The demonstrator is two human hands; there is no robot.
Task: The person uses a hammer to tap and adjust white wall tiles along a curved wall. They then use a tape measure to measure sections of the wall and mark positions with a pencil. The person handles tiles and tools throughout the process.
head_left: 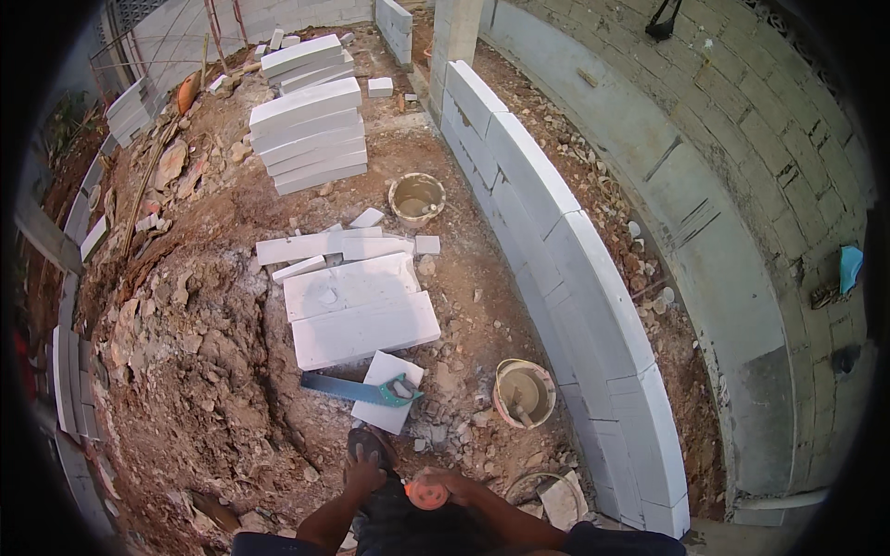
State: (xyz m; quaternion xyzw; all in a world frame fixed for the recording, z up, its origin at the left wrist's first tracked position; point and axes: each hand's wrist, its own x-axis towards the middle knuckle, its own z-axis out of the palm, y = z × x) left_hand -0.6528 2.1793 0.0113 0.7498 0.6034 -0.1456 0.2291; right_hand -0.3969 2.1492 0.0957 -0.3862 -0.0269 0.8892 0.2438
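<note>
My right hand [454, 484] holds a round orange case [427, 492], which looks like a tape measure, low in front of my body. My left hand [367, 473] reaches forward over my dark shoe [371, 445], fingers apart, with nothing visible in it. Just beyond the shoe, a handsaw [348, 387] with a teal handle lies across a small white block [375, 415]. Farther off, two large white blocks [366, 331] lie flat side by side, and shorter cut pieces [306, 246] rest behind them.
A low white block wall [593, 306] runs along the right. Two mortar buckets [525, 394] [417, 199] stand left of it. Stacked blocks [311, 130] stand at the back. A rough mound of soil and stones [199, 398] rises on the left.
</note>
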